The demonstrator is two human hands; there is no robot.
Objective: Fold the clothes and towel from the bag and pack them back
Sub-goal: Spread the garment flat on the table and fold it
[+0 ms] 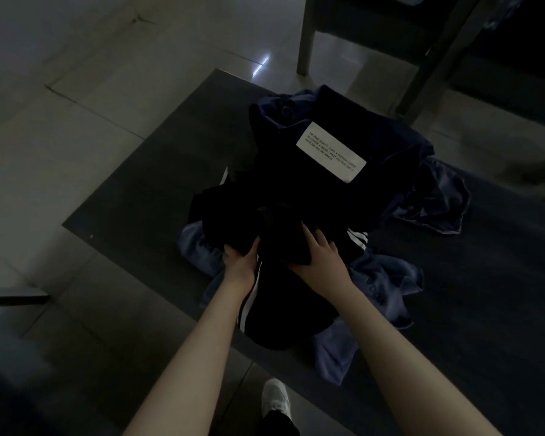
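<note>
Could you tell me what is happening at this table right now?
A person is working at a dark table with a heap of unfolded clothes on it. The left hand and the right hand both hold a black garment at the near side of the heap. Blue clothes lie crumpled around it, and a black piece with a white label sits behind. Nothing looks folded yet.

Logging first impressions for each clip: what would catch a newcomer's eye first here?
The white printed label on black fabric stands out in the dimness, at the far side of the clothes pile. Nearer, the left hand and right hand hold a dark cloth atop it, on a dark table.
</note>
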